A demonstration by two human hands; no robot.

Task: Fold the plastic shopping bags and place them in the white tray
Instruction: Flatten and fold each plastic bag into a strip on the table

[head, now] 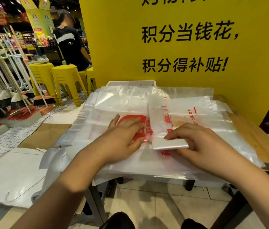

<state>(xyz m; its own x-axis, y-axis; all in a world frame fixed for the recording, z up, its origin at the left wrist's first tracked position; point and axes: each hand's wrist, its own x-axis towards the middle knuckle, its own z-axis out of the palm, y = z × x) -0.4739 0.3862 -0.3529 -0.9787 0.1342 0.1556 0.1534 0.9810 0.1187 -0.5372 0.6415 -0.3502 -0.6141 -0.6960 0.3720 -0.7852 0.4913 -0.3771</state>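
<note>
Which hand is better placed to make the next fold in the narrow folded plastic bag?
Probably right. The right hand pinches the near folded end of the narrow translucent plastic bag; the left hand lies flat beside it.

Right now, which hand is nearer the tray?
Left. The left hand lies flat on the bags, straight in front of the tray; the right hand pinches the folded bag off to the tray's right, closer to the person.

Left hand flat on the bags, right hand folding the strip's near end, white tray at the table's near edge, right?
Wrong on the tray: the head view shows it at the table's far edge, behind the bags. The left hand flat, right hand folding the strip's end: both correct.
</note>
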